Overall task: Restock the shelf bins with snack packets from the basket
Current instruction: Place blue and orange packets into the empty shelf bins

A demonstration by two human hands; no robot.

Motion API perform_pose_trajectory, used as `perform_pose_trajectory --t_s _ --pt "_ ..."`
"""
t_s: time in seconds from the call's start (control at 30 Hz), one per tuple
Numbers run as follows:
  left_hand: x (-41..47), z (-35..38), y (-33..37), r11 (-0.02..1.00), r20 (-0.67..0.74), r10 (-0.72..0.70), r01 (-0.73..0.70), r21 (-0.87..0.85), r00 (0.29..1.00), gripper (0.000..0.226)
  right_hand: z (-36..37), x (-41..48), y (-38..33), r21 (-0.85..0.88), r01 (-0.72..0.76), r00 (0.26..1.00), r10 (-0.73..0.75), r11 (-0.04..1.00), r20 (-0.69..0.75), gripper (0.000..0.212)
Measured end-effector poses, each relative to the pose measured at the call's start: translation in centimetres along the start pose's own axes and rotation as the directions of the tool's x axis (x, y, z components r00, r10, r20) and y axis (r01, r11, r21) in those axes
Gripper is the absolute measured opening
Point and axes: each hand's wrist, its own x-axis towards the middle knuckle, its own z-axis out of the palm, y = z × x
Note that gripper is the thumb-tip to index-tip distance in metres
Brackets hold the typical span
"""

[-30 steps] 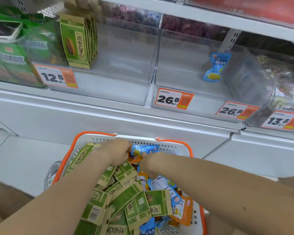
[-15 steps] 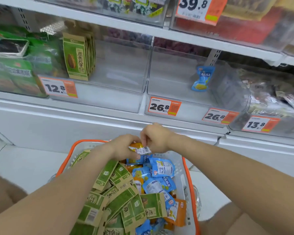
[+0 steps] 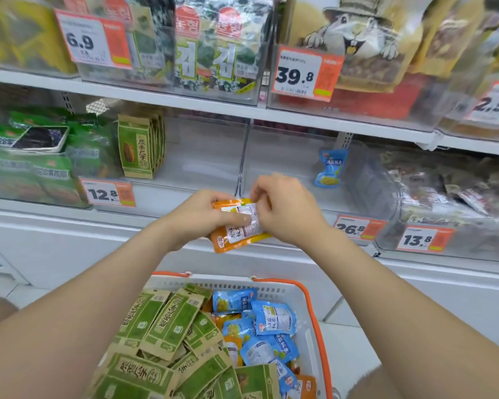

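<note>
Both hands [image 3: 198,217] [image 3: 285,210] pinching orange packet [image 3: 236,228], white label

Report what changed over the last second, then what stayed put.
Both hands rose out of the basket to bin height; left hand and right hand now hold orange packets taken from it. The lone blue packet and green packets in the bins stayed.

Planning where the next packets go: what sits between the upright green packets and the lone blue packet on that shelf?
In the head view, only bare clear bin floor and a clear divider lie between the green packets and the blue packet.
</note>
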Motion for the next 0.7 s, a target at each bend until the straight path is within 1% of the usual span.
perform_pose_trajectory --t_s 0.03,0.07,0.1,0.17,0.2,0.23,0.27,0.3,0.33,0.37,0.43,0.47,0.5,0.53,0.57,0.6,0.63,0.67,0.7 --pt "0.2 -0.1 0.8 0.999 -0.014 0.008 -0.009 -0.040 1.000 0.009 -0.4 0.0 -0.3 -0.022 0.034 0.998 -0.035 0.999 -0.051 0.017" --pt "0.5 -0.2 1.4 0.995 -0.040 0.021 -0.025 -0.096 0.999 0.011 -0.8 -0.1 -0.4 -0.016 0.083 0.994 -0.084 0.996 -0.072 0.022" --pt "0.7 -0.4 2.0 0.987 -0.072 0.030 -0.041 -0.155 0.997 0.015 -1.2 -0.1 -0.4 -0.003 0.145 0.988 -0.145 0.989 -0.052 0.031" --pt "1.3 -0.7 3.1 0.976 -0.138 0.045 -0.073 -0.206 0.989 0.021 -1.7 0.2 -0.1 0.001 0.246 0.967 -0.245 0.969 0.066 0.058" --pt "1.7 -0.7 3.5 0.973 -0.163 0.055 -0.090 -0.213 0.985 0.022 -1.7 0.5 0.1 0.008 0.254 0.960 -0.253 0.967 0.122 0.069" --pt "2.1 -0.6 3.9 0.967 -0.181 0.052 -0.094 -0.236 0.982 0.024 -1.7 1.0 0.5 0.034 0.244 0.958 -0.246 0.969 0.149 0.074" --pt "2.5 -0.4 4.2 0.961 -0.197 0.033 -0.085 -0.264 0.980 0.028 -1.6 1.4 0.9 0.080 0.219 0.962 -0.229 0.973 0.146 0.074" --pt "2.9 -0.2 4.5 0.958 -0.204 0.008 -0.066 -0.280 0.979 0.035 -1.5 1.8 1.3 0.137 0.175 0.974 -0.192 0.975 0.122 0.068" --pt "3.5 -0.1 4.6 0.966 -0.208 -0.006 -0.048 -0.254 0.978 0.045 -1.5 2.3 1.8 0.201 0.120 0.986 -0.140 0.972 0.089 0.060" --pt "3.9 -0.1 4.8 0.984 -0.226 0.001 -0.042 -0.176 0.974 0.055 -1.5 2.6 2.4 0.256 0.063 0.995 -0.082 0.965 0.063 0.050" --pt "4.6 -0.3 5.0 0.993 -0.315 0.106 -0.084 0.082 0.943 0.063 -1.5 3.4 3.3 0.318 -0.044 0.999 0.035 0.947 0.033 0.031" --pt "5.1 -0.5 4.9 0.967 -0.360 0.191 -0.112 0.231 0.913 0.063 -1.3 3.9 3.7 0.324 -0.097 0.995 0.094 0.941 0.025 0.025" --pt "5.6 -0.7 4.5 0.912 -0.380 0.285 -0.127 0.390 0.880 0.057 -0.9 4.4 4.2 0.315 -0.158 0.987 0.156 0.936 0.029 0.023" --pt "6.1 -0.9 4.0 0.838 -0.362 0.364 -0.132 0.530 0.858 0.048 -0.5 5.1 4.6 0.307 -0.222 0.975 0.219 0.925 0.045 0.025" --pt "6.5 -1.0 3.3 0.762 -0.307 0.415 -0.143 0.631 0.857 0.041 0.1 5.9 5.2 0.308 -0.281 0.959 0.276 0.909 0.061 0.025" --pt "6.9 -1.0 2.6 0.694 -0.221 0.434 -0.168 0.700 0.874 0.042 0.7 6.6 5.7 0.316 -0.333 0.942 0.328 0.888 0.070 0.023" --pt "7.3 -0.9 1.9 0.644 -0.140 0.443 -0.205 0.737 0.886 0.052 1.2 7.4 6.3 0.332 -0.384 0.921 0.382 0.862 0.072 0.019" --pt "7.7 -0.7 1.2 0.619 -0.088 0.432 -0.224 0.752 0.898 0.061 1.7 8.1 6.8 0.356 -0.433 0.897 0.436 0.828 0.077 0.014" --pt "8.2 -0.4 0.7 0.609 -0.068 0.418 -0.224 0.761 0.906 0.067 2.1 8.7 7.4 0.383 -0.478 0.870 0.485 0.790 0.085 0.012"
